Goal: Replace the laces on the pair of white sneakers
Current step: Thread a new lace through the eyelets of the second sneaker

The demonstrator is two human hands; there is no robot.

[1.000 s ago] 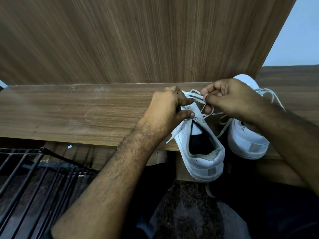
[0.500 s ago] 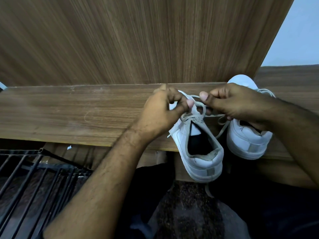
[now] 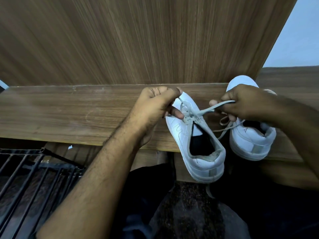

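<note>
Presently the lace (image 3: 205, 110) of the nearer sneaker (image 3: 198, 144), set on the counter (image 3: 69, 114) edge, is pulled apart: one end is pinched in the curled left hand (image 3: 158, 104), the other gripped in the closed right hand (image 3: 241, 104). The second sneaker (image 3: 248, 140) is stood just beside. Should uneven tension be applied, the knot could be jammed, or the overhanging shoe dragged off.

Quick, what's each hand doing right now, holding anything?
Left hand: closed, pinching one end of the lace above the near sneaker.
Right hand: closed, gripping the other end of the lace, pulled taut.
</note>
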